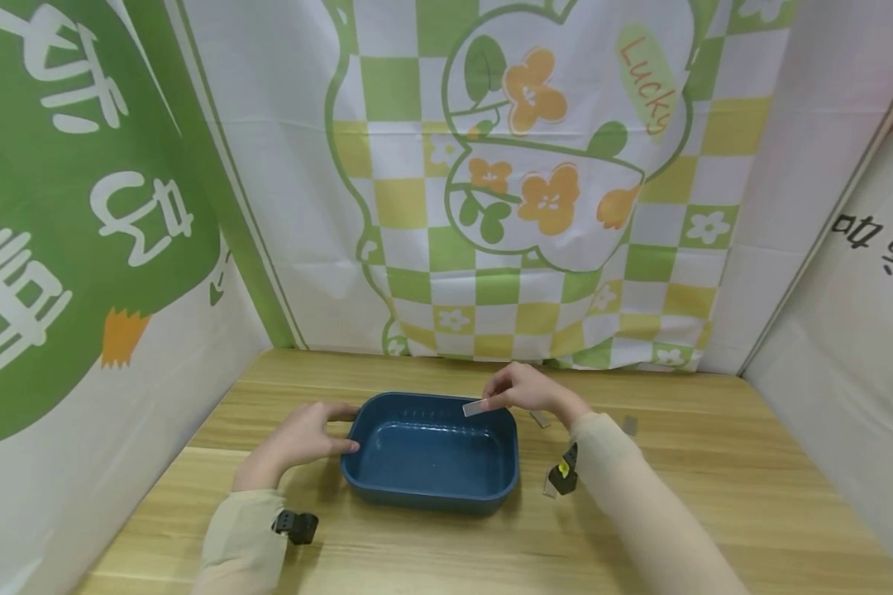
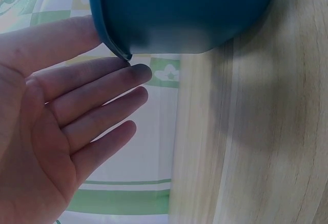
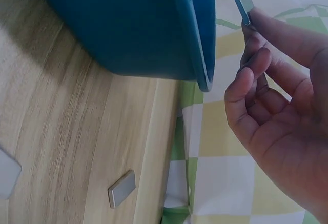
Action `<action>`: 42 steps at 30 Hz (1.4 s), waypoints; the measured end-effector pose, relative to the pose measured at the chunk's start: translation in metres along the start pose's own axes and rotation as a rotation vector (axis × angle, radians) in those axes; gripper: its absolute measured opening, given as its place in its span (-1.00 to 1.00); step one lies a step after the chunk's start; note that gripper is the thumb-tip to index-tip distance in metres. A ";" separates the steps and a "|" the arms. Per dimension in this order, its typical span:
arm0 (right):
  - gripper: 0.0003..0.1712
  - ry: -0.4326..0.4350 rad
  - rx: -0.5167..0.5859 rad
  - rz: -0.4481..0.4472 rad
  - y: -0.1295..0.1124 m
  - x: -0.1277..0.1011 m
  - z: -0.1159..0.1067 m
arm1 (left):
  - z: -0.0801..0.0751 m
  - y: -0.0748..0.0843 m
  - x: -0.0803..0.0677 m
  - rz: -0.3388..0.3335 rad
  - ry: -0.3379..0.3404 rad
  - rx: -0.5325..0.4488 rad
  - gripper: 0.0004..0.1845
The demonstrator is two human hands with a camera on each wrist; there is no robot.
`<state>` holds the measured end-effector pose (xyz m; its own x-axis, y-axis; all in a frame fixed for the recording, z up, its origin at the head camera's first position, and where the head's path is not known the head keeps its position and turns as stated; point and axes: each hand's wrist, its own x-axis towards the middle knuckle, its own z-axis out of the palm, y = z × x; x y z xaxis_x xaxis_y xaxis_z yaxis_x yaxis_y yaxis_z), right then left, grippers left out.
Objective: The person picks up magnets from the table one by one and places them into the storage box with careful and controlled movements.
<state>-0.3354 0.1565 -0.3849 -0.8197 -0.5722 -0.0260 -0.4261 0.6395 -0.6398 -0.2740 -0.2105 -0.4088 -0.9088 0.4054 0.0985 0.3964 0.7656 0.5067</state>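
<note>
A dark blue rectangular basin [image 1: 432,500] stands on the wooden table, its inside bare where visible. My left hand [image 1: 305,438] touches the left rim, thumb over the edge and the other fingers mostly straight; in the left wrist view the palm [image 2: 46,142] faces the camera and the thumb tip is hidden behind the rim. Above the basin's far right corner, my right hand [image 1: 524,388] pinches a small flat silver block [image 1: 474,407] between thumb and fingers. In the right wrist view that block [image 3: 240,1] is held by one end, beside the rim.
More small silver blocks lie on the table right of the basin: one block [image 1: 539,419] beneath the right hand, another block [image 1: 631,426] farther right, and a third block [image 1: 550,488] partly hidden by the wrist camera [image 1: 563,478]. Printed curtains [image 1: 565,314] hang around the table.
</note>
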 end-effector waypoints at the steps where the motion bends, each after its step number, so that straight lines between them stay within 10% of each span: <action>1: -0.86 -0.004 0.003 0.004 0.000 0.001 0.000 | 0.000 0.000 0.000 0.002 0.000 0.002 -0.42; 42: -0.86 -0.063 0.014 0.101 -0.027 0.032 0.022 | 0.003 -0.002 0.000 -0.009 0.010 -0.006 -0.40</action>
<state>-0.3422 0.1099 -0.3852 -0.8323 -0.5367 -0.1383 -0.3371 0.6883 -0.6424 -0.2746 -0.2109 -0.4125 -0.9137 0.3931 0.1028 0.3873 0.7662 0.5128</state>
